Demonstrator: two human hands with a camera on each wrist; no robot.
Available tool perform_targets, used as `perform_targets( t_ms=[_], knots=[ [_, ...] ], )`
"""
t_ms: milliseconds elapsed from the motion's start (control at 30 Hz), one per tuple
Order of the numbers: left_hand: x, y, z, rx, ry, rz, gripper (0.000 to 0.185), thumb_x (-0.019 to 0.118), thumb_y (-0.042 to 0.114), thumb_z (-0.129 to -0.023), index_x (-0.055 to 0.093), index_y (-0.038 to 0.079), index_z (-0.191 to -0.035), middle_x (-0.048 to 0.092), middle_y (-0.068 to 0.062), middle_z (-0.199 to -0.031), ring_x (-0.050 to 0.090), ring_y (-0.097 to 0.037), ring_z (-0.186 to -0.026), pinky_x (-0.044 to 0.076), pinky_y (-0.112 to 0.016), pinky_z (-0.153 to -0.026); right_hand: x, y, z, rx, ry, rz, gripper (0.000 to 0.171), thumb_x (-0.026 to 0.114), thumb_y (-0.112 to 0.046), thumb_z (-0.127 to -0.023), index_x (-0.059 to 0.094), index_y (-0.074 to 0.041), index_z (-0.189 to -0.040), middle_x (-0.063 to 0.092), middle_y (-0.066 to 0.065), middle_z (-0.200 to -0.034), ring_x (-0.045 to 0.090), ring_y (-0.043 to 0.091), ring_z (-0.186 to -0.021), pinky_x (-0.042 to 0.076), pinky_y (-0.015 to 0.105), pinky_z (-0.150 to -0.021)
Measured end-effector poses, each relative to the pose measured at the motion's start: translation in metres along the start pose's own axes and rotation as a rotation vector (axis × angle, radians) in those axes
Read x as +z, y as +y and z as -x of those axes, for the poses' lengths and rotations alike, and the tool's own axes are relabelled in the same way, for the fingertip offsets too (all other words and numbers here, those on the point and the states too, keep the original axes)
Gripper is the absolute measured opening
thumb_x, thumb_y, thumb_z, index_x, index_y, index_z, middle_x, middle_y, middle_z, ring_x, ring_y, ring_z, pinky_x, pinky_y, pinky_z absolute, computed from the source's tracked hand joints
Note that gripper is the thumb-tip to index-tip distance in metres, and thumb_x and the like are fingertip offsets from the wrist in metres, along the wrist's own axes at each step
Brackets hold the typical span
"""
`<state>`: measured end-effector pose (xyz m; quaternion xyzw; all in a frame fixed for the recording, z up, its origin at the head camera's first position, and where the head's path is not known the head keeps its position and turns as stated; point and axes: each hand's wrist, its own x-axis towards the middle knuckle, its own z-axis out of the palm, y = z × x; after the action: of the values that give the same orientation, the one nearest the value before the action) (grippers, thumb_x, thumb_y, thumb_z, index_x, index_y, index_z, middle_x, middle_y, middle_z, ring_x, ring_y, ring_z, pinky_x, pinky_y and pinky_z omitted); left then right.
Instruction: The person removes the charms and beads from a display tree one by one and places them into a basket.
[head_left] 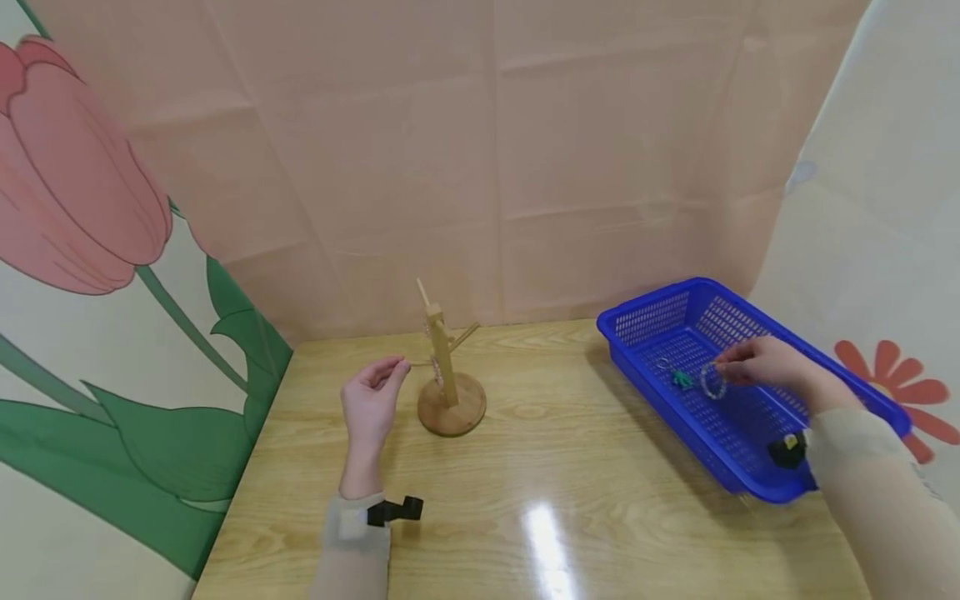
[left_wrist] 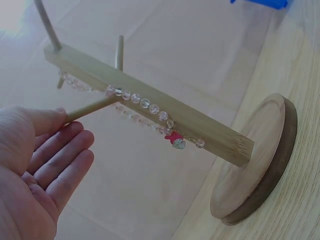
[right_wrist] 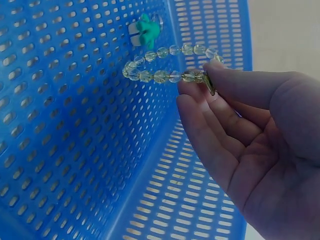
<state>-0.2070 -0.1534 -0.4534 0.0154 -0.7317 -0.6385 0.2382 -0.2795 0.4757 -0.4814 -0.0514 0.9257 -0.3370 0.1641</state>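
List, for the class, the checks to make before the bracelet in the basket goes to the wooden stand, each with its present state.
1. Right hand pinches the bead bracelet: ok.
2. Bracelet clear of the blue basket floor: cannot tell.
3. Left hand touches a peg of the wooden stand: ok.
4. Stand upright on the table: ok.
5. Free pegs left: ok; one hung bracelet already there.

- Left hand (left_wrist: 37, 167): palm open, fingers relaxed, thumb tip touching a peg's end.
- Wooden stand (left_wrist: 150, 107): square post, thin pegs, round base on worktop (left_wrist: 295, 200).
- Clear bead bracelet (left_wrist: 137, 100): hung along post, small red charm (left_wrist: 175, 140) attached.
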Motion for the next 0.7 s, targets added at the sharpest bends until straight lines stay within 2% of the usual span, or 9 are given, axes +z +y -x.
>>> perform_targets(
  t_ms=[67, 200, 267, 333, 467, 700],
  knots=[
    [0.0002, -0.0001, 0.0000, 0.006, 0.003, 0.001, 0.018, 0.081, 0.000, -0.095, 0.077, -0.013, -0.107, 0.078, -0.027, -0.100, 0.074, -0.005, -0.080, 0.058, -0.014, -0.074, -0.0001, 0.0018, 0.0001, 0.004, -0.015, 0.001, 0.044, 0.066, -0.022, -0.109, 0.064, 0.016, -0.129, 0.077, 0.020, -0.111, 0.075, 0.030, -0.099, 0.065, 0.043, -0.085],
    [0.0004, 0.0001, 0.0008, 0.008, 0.007, 0.001, 0.016, 0.081, 0.000, -0.095, 0.078, -0.011, -0.106, 0.079, -0.025, -0.099, 0.078, -0.027, -0.086, 0.058, -0.015, -0.074, 0.0009, 0.0048, -0.0001, 0.005, -0.040, 0.000, 0.042, 0.066, -0.020, -0.108, 0.064, 0.017, -0.128, 0.077, 0.016, -0.108, 0.075, 0.025, -0.097, 0.064, 0.034, -0.080],
    [0.0007, -0.0001, 0.0011, 0.007, 0.006, 0.001, 0.015, 0.081, 0.001, -0.095, 0.079, -0.010, -0.106, 0.079, -0.024, -0.099, 0.077, -0.031, -0.088, 0.058, -0.015, -0.074, 0.0017, 0.0060, 0.0009, 0.012, -0.041, -0.003, 0.041, 0.067, -0.018, -0.108, 0.065, 0.017, -0.127, 0.077, 0.014, -0.107, 0.074, 0.024, -0.096, 0.064, 0.032, -0.079],
    [0.0008, -0.0002, 0.0014, 0.002, 0.006, 0.002, 0.016, 0.081, 0.001, -0.095, 0.079, -0.010, -0.106, 0.079, -0.024, -0.099, 0.078, -0.027, -0.087, 0.058, -0.015, -0.075, 0.0023, 0.0071, 0.0015, 0.014, -0.040, -0.008, 0.040, 0.066, -0.017, -0.108, 0.065, 0.018, -0.126, 0.077, 0.014, -0.106, 0.074, 0.024, -0.096, 0.064, 0.032, -0.079],
    [0.0008, -0.0006, 0.0011, -0.005, 0.003, 0.003, 0.018, 0.081, 0.001, -0.095, 0.078, -0.012, -0.107, 0.078, -0.025, -0.100, 0.075, -0.008, -0.081, 0.058, -0.014, -0.075, 0.0024, 0.0084, 0.0022, 0.017, -0.027, 0.006, 0.040, 0.065, -0.017, -0.109, 0.065, 0.017, -0.127, 0.077, 0.016, -0.107, 0.074, 0.026, -0.096, 0.064, 0.035, -0.079],
    [0.0003, -0.0008, 0.0008, -0.008, 0.004, -0.001, 0.016, 0.081, 0.002, -0.096, 0.078, -0.010, -0.107, 0.079, -0.024, -0.100, 0.076, -0.014, -0.084, 0.058, -0.015, -0.076, 0.0005, 0.0052, 0.0024, 0.002, 0.017, 0.055, 0.037, 0.064, -0.016, -0.108, 0.067, 0.015, -0.128, 0.076, 0.020, -0.108, 0.073, 0.026, -0.095, 0.064, 0.041, -0.080]
  ],
)
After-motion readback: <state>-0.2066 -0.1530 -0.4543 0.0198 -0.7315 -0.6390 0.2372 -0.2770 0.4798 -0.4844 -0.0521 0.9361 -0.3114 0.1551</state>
